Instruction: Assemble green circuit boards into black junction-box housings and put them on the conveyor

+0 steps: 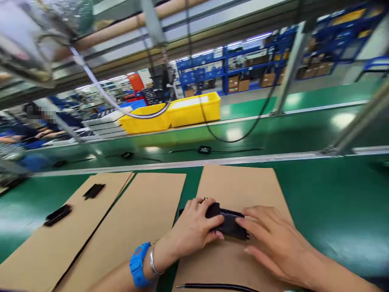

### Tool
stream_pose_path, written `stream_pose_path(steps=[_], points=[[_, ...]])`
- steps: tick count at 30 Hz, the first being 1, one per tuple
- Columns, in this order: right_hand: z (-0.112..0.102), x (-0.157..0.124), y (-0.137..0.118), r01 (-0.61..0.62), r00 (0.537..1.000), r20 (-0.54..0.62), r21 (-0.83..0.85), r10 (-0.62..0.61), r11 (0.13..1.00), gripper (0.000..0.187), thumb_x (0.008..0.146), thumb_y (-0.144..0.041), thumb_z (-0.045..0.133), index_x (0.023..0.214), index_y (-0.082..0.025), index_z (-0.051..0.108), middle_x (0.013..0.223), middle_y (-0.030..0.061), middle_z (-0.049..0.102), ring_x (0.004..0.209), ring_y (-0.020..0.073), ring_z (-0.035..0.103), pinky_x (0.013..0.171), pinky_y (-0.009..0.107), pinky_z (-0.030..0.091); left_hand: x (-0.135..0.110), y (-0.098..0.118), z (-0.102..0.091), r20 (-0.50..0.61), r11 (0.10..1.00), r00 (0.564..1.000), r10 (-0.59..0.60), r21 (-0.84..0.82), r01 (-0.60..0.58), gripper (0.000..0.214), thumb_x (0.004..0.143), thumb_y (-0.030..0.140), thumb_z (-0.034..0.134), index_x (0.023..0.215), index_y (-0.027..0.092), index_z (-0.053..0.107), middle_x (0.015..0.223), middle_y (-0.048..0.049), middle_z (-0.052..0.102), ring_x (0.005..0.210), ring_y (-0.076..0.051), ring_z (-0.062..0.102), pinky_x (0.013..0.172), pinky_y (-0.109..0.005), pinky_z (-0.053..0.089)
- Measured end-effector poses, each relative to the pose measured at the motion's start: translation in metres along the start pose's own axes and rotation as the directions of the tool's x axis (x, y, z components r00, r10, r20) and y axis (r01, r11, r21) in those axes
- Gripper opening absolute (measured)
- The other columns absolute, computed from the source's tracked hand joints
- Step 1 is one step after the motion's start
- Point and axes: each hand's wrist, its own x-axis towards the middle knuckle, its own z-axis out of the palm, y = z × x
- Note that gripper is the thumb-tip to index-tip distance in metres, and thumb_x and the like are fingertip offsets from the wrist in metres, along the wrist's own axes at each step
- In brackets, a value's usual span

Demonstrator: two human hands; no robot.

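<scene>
A black plastic housing (pixel 232 224) lies on the right-hand brown cardboard sheet (pixel 240 182). My left hand (pixel 194 225) is closed round its left part, thumb on the near side and fingers over the top. My right hand (pixel 273 239) rests extended fingertips on the housing's right end, with the thumb apart from it, so this hand is open. A blue strap (pixel 139 264) and a silver bangle (pixel 153 259) circle my left wrist. Close to the front edge lies a black cable (pixel 219 286) with a bare, copper-coloured tip.
Two black plastic parts (pixel 94 191) (pixel 58 215) sit on the left cardboard. Beyond a metal rail, a conveyor (pixel 182 156) carries small black devices with cables. Yellow bins (pixel 194 111) stand behind it. A loose black cable (pixel 234 140) hangs down. A co-worker (pixel 45 121) is at far left.
</scene>
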Motion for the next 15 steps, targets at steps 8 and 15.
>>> stream_pose_path(steps=[8,15], points=[[-0.006,-0.031,0.021,-0.175,0.967,0.203,0.102,0.152,0.979,0.007,0.087,-0.014,0.054,0.084,-0.019,0.059,0.095,0.0051,0.059,0.092,0.0224,0.049,0.081,0.041,0.040,0.089,-0.006,0.021,0.401,0.448,0.907,-0.129,-0.793,0.414,0.065,0.096,0.064,0.016,0.128,0.018,0.048,0.116,-0.0154,0.063,0.093,-0.025,0.069,0.078,-0.040,0.055],[0.002,-0.017,0.013,-0.090,0.967,0.247,0.113,0.060,0.990,0.011,0.086,-0.031,0.064,0.080,-0.021,0.063,0.095,0.0032,0.061,0.094,0.0223,0.051,0.083,0.042,0.039,0.095,-0.010,0.013,0.472,0.408,0.851,-0.230,-0.747,0.525,0.058,0.090,0.064,0.046,0.126,0.019,0.056,0.114,-0.0113,0.066,0.056,-0.015,0.067,0.068,-0.033,0.053]])
